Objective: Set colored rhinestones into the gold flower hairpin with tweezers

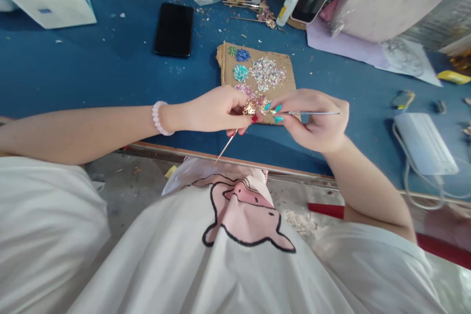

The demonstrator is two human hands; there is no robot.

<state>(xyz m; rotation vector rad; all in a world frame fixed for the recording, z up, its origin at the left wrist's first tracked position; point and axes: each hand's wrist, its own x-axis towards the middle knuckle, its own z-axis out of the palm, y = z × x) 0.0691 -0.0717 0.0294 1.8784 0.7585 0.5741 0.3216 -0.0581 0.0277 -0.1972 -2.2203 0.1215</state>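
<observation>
My left hand (221,109) is closed round a gold hairpin (227,146). The hairpin's thin stick slants down toward the table's front edge, and its gold ornament sits by my fingertips. Between the fingers of my right hand (322,120) is a pair of slim metal tweezers (320,113); their tips point left at the ornament, too small to tell whether they grip a bead. Beneath both hands lies a piece of cardboard (289,78) bearing heaps of white-silver chips (267,73), turquoise chips (240,73), blue chips (243,55), green chips (232,51) and pink chips (245,90).
A black phone (174,30) lies on the blue table behind my left hand. Finished-looking hairpins (263,12) and glue bottles (292,2) are beyond the cardboard. A tissue box (55,0) stands far left; a white corded device (425,142) lies at right.
</observation>
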